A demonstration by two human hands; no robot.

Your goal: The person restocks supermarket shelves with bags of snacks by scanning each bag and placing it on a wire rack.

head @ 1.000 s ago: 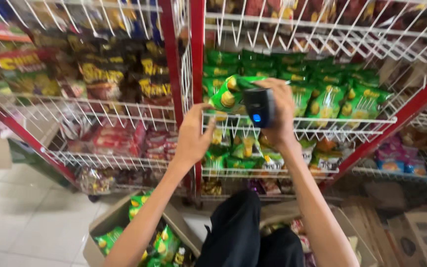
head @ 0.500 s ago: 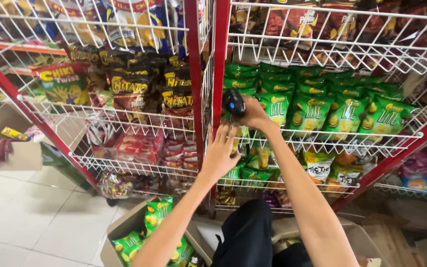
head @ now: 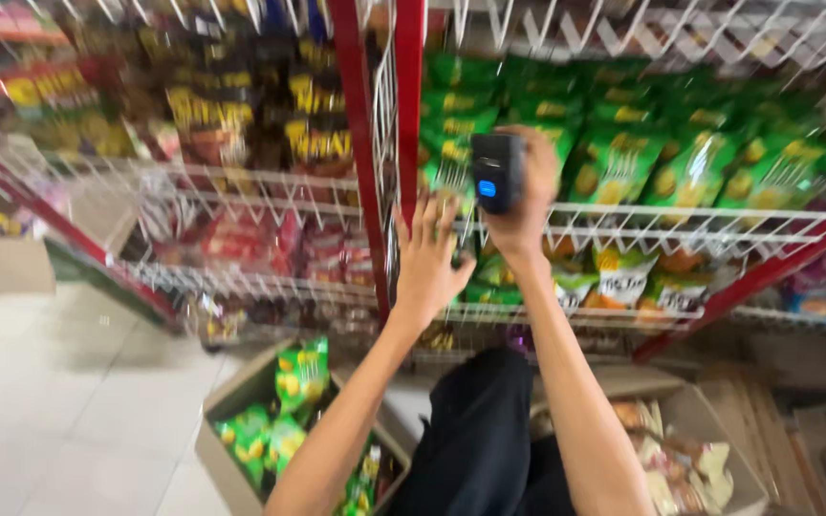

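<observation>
Right hand (head: 520, 196) is clamping a small black scanner (head: 496, 172) upright before the green snack bags (head: 623, 167); left hand (head: 429, 258), fingers spread, is reaching just left and below at the wire shelf (head: 700, 225).

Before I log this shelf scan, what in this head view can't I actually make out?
- Right hand: its fingers wrap the dark handheld scanner, hiding the grip side.
- Left hand: whether it touches the green snack bags is lost in motion blur.
- Print on the bags: blurred.
- Cardboard box on the floor: cut off by the bottom edge and the left arm.
- Upper shelves: cut off by the top edge.
</observation>
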